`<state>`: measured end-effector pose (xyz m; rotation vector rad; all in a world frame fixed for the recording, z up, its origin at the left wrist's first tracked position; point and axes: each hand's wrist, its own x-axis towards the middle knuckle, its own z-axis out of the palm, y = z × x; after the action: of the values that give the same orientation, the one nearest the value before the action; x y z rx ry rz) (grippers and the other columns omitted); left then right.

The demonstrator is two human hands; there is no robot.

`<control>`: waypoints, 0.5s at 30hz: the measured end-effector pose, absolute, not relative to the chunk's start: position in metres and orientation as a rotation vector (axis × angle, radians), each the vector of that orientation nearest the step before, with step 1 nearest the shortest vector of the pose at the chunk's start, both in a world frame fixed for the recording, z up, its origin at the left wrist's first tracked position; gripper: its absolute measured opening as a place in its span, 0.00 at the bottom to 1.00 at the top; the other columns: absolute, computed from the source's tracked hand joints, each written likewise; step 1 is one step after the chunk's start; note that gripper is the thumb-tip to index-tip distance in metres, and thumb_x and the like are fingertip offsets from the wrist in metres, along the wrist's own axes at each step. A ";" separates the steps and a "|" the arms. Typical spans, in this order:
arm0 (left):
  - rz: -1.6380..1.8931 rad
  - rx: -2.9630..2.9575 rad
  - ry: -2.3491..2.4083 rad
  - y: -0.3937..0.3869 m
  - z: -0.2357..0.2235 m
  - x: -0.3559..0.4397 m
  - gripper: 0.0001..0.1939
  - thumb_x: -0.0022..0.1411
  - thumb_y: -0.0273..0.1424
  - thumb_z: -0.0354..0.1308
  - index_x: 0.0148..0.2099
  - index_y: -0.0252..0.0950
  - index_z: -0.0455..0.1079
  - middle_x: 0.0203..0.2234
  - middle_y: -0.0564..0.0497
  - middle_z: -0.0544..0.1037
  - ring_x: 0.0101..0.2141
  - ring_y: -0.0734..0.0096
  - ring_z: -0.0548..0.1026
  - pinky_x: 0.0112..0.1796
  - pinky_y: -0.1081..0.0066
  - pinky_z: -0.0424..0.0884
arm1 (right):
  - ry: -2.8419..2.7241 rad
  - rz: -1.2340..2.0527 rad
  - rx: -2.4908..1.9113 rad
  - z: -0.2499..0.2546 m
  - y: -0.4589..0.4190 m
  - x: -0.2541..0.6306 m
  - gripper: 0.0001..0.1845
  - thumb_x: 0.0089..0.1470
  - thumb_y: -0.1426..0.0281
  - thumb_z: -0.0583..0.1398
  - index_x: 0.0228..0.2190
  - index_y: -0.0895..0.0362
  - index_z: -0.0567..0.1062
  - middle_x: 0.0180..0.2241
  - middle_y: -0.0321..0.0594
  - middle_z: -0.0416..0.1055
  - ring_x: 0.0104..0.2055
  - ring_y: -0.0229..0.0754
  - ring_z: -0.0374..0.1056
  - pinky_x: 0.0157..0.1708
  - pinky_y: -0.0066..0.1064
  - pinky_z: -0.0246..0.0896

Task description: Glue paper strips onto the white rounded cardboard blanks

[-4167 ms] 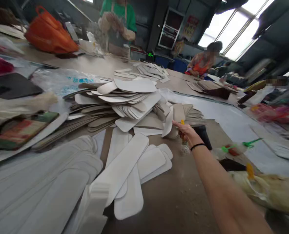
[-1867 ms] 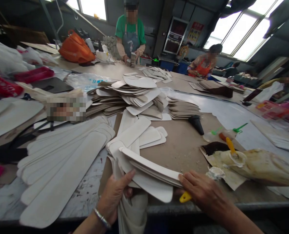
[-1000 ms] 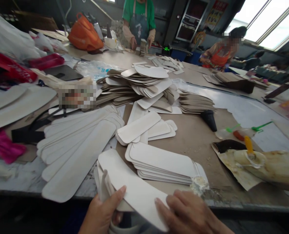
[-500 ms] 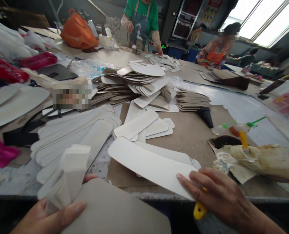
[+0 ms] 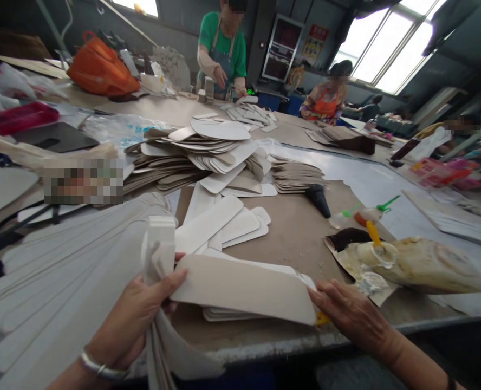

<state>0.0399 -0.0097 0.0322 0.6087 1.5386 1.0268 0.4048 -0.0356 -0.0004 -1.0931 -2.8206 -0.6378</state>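
My left hand [image 5: 143, 306], with a metal bangle at the wrist, is closed on a bundle of folded pale strips [image 5: 161, 244] whose ends hang below the fist. Its thumb also lies on the left end of a long beige board piece [image 5: 244, 290] with rounded corners. The fingers of my right hand [image 5: 352, 311] pinch this piece at its right end. A yellow handle [image 5: 322, 318] shows under those fingers; the rest of that tool is hidden. Beneath the piece lies a stack of similar pieces [image 5: 240, 314] near the table edge.
Fanned white pieces [image 5: 62, 271] cover the left side. A larger pile [image 5: 220, 130] stands in the middle, beside a black cone [image 5: 317, 200]. To the right lie a glue-smeared container [image 5: 423, 265] and small bottles [image 5: 370, 214]. Co-workers [image 5: 222, 54] stand across the table.
The view has shifted right. My left hand has moved up and inward with the strips, and the beige piece now spans both hands. The white piece formerly under my right fingers is mostly covered.
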 end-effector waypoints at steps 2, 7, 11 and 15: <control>1.048 0.629 1.525 -0.004 0.020 0.047 0.35 0.35 0.42 0.70 0.47 0.33 0.70 0.30 0.51 0.74 0.25 0.76 0.68 0.17 0.81 0.64 | -2.738 -0.645 -1.207 0.002 -0.040 0.412 0.23 0.56 0.83 0.45 0.51 0.58 0.66 0.32 0.41 0.69 0.30 0.40 0.67 0.31 0.32 0.65; 0.992 0.612 1.491 -0.004 0.004 0.046 0.32 0.38 0.42 0.69 0.46 0.33 0.70 0.25 0.55 0.71 0.20 0.81 0.63 0.16 0.82 0.61 | -2.532 -0.421 -1.392 0.021 -0.052 0.382 0.20 0.57 0.68 0.53 0.50 0.63 0.64 0.34 0.47 0.67 0.35 0.45 0.66 0.32 0.33 0.66; 0.957 0.489 1.421 -0.004 0.017 0.050 0.33 0.35 0.41 0.71 0.45 0.35 0.70 0.20 0.58 0.69 0.17 0.83 0.61 0.16 0.82 0.60 | -2.575 -0.369 -1.246 0.027 -0.042 0.329 0.19 0.57 0.69 0.53 0.49 0.64 0.65 0.35 0.48 0.68 0.36 0.46 0.66 0.34 0.36 0.65; 0.925 0.431 1.386 -0.003 0.028 0.049 0.23 0.35 0.45 0.69 0.31 0.35 0.71 0.11 0.60 0.63 0.14 0.82 0.58 0.16 0.81 0.57 | -2.598 -0.474 -1.076 0.037 -0.025 0.310 0.16 0.55 0.82 0.47 0.41 0.62 0.70 0.32 0.46 0.71 0.33 0.45 0.65 0.31 0.34 0.61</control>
<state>0.0488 -0.0034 0.0278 0.4309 1.3860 0.9252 0.3098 -0.0249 0.0367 -1.0756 -2.5978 -0.4737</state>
